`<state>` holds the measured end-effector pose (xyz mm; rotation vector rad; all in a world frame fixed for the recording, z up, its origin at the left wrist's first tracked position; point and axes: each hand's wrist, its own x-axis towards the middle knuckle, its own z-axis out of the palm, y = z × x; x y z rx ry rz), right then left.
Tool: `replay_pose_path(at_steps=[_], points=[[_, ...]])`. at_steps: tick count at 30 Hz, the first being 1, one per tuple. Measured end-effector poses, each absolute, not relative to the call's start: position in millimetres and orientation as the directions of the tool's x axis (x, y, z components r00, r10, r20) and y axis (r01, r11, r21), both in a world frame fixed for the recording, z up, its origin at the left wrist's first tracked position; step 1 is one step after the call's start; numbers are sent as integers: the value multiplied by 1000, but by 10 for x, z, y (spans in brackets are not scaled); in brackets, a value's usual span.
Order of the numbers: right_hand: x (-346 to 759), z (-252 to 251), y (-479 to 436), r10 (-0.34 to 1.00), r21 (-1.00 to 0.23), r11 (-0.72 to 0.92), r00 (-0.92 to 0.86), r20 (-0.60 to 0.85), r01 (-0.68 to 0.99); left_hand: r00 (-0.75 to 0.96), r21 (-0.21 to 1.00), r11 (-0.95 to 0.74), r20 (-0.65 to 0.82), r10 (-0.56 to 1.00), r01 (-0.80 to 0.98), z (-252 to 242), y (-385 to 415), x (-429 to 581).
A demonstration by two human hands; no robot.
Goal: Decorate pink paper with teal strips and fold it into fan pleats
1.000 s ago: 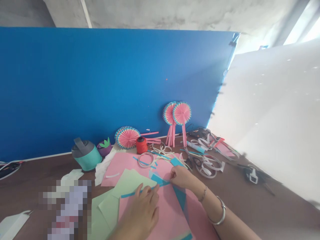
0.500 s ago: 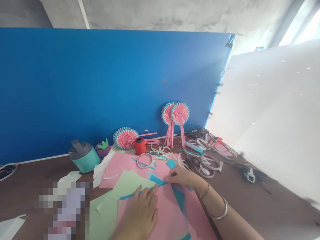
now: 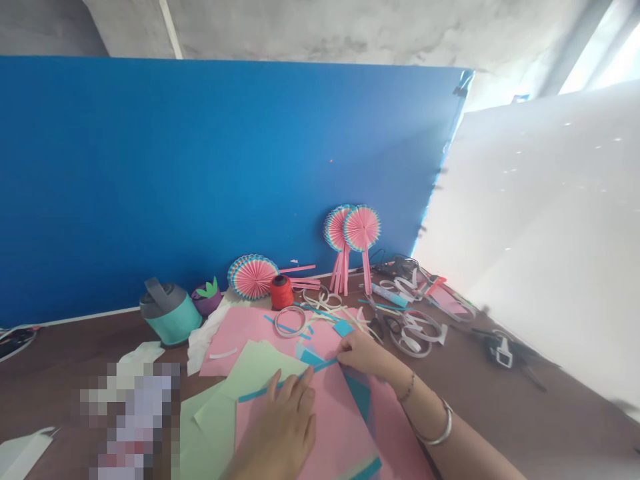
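Pink paper sheet point(image 3: 333, 413): pressed under left hand point(image 3: 287, 413), fingers slightly apart. Blue paper strip point(image 3: 326, 365): at its fingertips, pinched by right hand point(image 3: 361, 353); skewing could be caused by slackened pressure.

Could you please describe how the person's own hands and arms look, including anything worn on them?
Both the left hand and the right hand are without gloves, and no sleeve shows. The right wrist wears a thin, dark bracelet; farther up is a wider, smooth silver bangle. Little of the left forearm shows.
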<state>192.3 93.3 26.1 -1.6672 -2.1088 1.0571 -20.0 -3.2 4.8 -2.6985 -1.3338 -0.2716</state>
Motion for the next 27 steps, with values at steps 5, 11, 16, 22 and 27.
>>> replay_pose_path(at_steps=[5, 11, 16, 22, 27], points=[[1788, 202, 903, 981, -502, 42, -131, -144, 864, 567, -85, -568, 279, 776, 819, -116, -40, -206], [1817, 203, 913, 973, -522, 99, -191, -126, 847, 574, -65, -581, 281, 769, 811, -116, -48, -182], [1926, 222, 928, 956, -639, 50, -222, -192, 767, 546, -43, -554, 241, 802, 832, -62, -41, -161], [1934, 230, 940, 948, -722, 53, -261, -180, 690, 549, -39, -563, 286, 785, 825, -120, -19, -213], [1897, 234, 946, 948, -782, 8, -253, -192, 623, 368, 176, -433, 310, 877, 884, -48, 36, -205]])
